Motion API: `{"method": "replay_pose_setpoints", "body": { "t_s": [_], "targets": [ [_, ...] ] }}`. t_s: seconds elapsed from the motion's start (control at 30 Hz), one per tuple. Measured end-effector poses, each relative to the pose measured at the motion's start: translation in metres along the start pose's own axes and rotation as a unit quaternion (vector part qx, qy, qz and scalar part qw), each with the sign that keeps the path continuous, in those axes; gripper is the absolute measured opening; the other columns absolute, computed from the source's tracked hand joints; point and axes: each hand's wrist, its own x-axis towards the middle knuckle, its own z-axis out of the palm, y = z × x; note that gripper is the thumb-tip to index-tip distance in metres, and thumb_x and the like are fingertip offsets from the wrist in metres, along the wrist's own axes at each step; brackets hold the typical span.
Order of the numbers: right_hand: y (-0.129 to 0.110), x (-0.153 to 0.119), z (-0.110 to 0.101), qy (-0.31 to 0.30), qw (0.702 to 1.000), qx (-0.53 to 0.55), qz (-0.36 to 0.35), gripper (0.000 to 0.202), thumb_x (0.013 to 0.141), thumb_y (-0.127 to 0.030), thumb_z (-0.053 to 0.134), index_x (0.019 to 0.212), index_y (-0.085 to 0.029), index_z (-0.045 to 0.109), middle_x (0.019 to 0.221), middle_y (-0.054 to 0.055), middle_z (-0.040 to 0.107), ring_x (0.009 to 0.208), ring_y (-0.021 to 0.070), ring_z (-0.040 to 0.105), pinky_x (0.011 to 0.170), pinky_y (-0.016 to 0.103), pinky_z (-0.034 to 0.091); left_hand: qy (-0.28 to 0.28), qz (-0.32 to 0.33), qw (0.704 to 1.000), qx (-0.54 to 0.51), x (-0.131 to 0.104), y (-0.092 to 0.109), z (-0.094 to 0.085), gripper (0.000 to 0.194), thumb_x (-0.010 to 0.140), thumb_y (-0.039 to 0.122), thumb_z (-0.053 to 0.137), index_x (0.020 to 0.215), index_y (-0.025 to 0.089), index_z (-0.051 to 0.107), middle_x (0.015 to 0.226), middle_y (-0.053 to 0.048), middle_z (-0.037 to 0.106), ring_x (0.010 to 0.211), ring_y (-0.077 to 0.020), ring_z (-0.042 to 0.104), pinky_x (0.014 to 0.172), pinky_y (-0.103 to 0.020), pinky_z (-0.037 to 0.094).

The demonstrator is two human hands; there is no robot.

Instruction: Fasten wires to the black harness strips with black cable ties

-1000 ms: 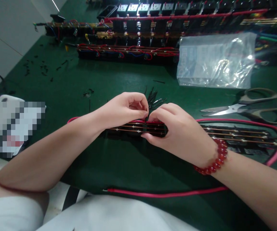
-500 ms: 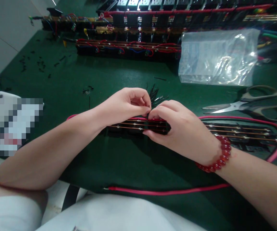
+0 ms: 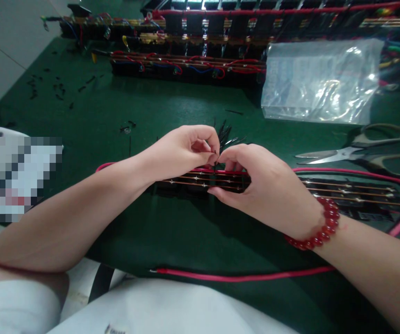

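My left hand (image 3: 189, 148) pinches a thin black cable tie (image 3: 215, 163) that stands up from a long black bar assembly (image 3: 342, 190) with copper rods. Around that assembly my right hand (image 3: 262, 171) is closed, thumb on the near side and index finger by the tie on the far side. A red cable (image 3: 359, 171) runs along the far edge, loops round the right end and comes back; its bare tip lies near my lap. Just behind my fingers is a bunch of black cable ties (image 3: 225, 134). The tie's lower part is partly hidden.
Scissors (image 3: 352, 150) lie at the right, below a clear plastic bag (image 3: 321, 83). More wired bar assemblies (image 3: 186, 65) line the back. Black scraps (image 3: 59, 90) are scattered at the left of the green table (image 3: 172, 102); a white object (image 3: 1, 157) sits at its left edge.
The view has shifted slightly, so most things on the table sit a little further right. My right index finger has drawn slightly away from my left fingertips. Both hands keep their hold.
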Motion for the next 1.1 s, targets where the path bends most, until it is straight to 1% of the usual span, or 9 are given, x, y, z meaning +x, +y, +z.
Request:
{"method": "replay_pose_setpoints", "body": {
  "t_s": [0.17, 0.27, 0.5, 0.6, 0.73, 0.87, 0.93, 1.0, 1.1],
  "targets": [
    [0.001, 0.000, 0.001, -0.003, 1.000, -0.009, -0.008, 0.029, 0.076, -0.024, 0.078, 0.100, -0.025, 0.063, 0.092, 0.004, 0.069, 0.087, 0.0265, 0.066, 0.070, 0.038, 0.051, 0.004, 0.000, 1.000, -0.003, 0.000, -0.002, 0.001, 0.015, 0.082, 0.004, 0.054, 0.078, 0.019, 0.057, 0.069, 0.003, 0.066, 0.066, -0.0096, 0.066, 0.058, -0.019, 0.049],
    [0.002, 0.000, 0.001, -0.010, 1.000, -0.011, -0.012, 0.027, 0.077, -0.024, 0.077, 0.100, -0.026, 0.063, 0.096, 0.005, 0.070, 0.090, 0.0271, 0.066, 0.072, 0.038, 0.052, 0.002, -0.004, 1.000, 0.001, 0.000, -0.004, 0.001, 0.015, 0.085, 0.007, 0.055, 0.078, 0.020, 0.054, 0.069, 0.003, 0.066, 0.067, -0.0096, 0.068, 0.059, -0.020, 0.051],
    [0.004, 0.000, 0.001, -0.008, 0.999, -0.020, -0.031, 0.024, 0.079, -0.024, 0.077, 0.099, -0.021, 0.064, 0.094, 0.008, 0.070, 0.093, 0.0272, 0.066, 0.072, 0.037, 0.052, 0.003, -0.015, 1.000, -0.012, 0.000, -0.006, 0.001, 0.012, 0.088, 0.011, 0.055, 0.080, 0.020, 0.053, 0.069, 0.003, 0.068, 0.068, -0.0106, 0.069, 0.060, -0.021, 0.052],
    [0.004, 0.000, 0.001, -0.007, 0.999, -0.022, -0.031, 0.022, 0.079, -0.025, 0.076, 0.096, -0.021, 0.064, 0.093, 0.007, 0.070, 0.091, 0.0271, 0.065, 0.073, 0.037, 0.052, -0.003, -0.029, 1.000, -0.009, 0.000, -0.004, 0.001, 0.009, 0.088, 0.014, 0.056, 0.083, 0.021, 0.055, 0.069, 0.003, 0.069, 0.066, -0.0117, 0.068, 0.057, -0.021, 0.050],
    [0.004, 0.000, 0.000, -0.010, 0.999, -0.018, -0.033, 0.021, 0.080, -0.025, 0.075, 0.098, -0.022, 0.065, 0.093, 0.007, 0.070, 0.093, 0.0275, 0.066, 0.074, 0.038, 0.053, -0.025, -0.049, 0.998, 0.018, 0.002, 0.001, -0.002, 0.008, 0.084, 0.012, 0.059, 0.084, 0.020, 0.060, 0.069, 0.002, 0.067, 0.064, -0.0121, 0.065, 0.053, -0.021, 0.046],
    [0.003, 0.001, 0.001, -0.013, 0.999, -0.019, -0.029, 0.016, 0.082, -0.027, 0.075, 0.094, -0.022, 0.066, 0.093, 0.007, 0.070, 0.092, 0.0267, 0.066, 0.077, 0.038, 0.054, -0.062, -0.074, 0.995, 0.015, 0.003, 0.003, -0.004, 0.009, 0.080, 0.010, 0.062, 0.081, 0.019, 0.061, 0.074, 0.001, 0.069, 0.067, -0.0131, 0.066, 0.057, -0.023, 0.048],
    [0.004, 0.001, 0.001, -0.013, 0.999, -0.021, -0.029, 0.015, 0.081, -0.027, 0.076, 0.091, -0.022, 0.066, 0.093, 0.007, 0.071, 0.091, 0.0260, 0.066, 0.077, 0.038, 0.055, -0.071, -0.084, 0.994, 0.007, 0.004, 0.002, -0.004, 0.009, 0.079, 0.010, 0.063, 0.081, 0.018, 0.062, 0.074, 0.001, 0.068, 0.067, -0.0128, 0.065, 0.057, -0.022, 0.047],
    [0.004, 0.000, 0.002, -0.011, 0.999, -0.022, -0.030, 0.016, 0.081, -0.027, 0.077, 0.091, -0.021, 0.066, 0.093, 0.007, 0.071, 0.091, 0.0256, 0.067, 0.078, 0.038, 0.056, -0.070, -0.090, 0.993, -0.003, 0.003, 0.002, -0.004, 0.009, 0.078, 0.010, 0.064, 0.081, 0.017, 0.062, 0.072, 0.001, 0.067, 0.066, -0.0118, 0.064, 0.057, -0.021, 0.046],
    [0.004, -0.001, 0.003, -0.006, 0.999, -0.025, -0.027, 0.017, 0.080, -0.028, 0.078, 0.091, -0.020, 0.068, 0.093, 0.007, 0.071, 0.093, 0.0258, 0.067, 0.079, 0.038, 0.056, -0.052, -0.093, 0.994, -0.019, 0.002, 0.004, -0.003, 0.008, 0.077, 0.010, 0.064, 0.082, 0.016, 0.062, 0.072, 0.002, 0.066, 0.067, -0.0103, 0.062, 0.059, -0.020, 0.045]
  ]
}}
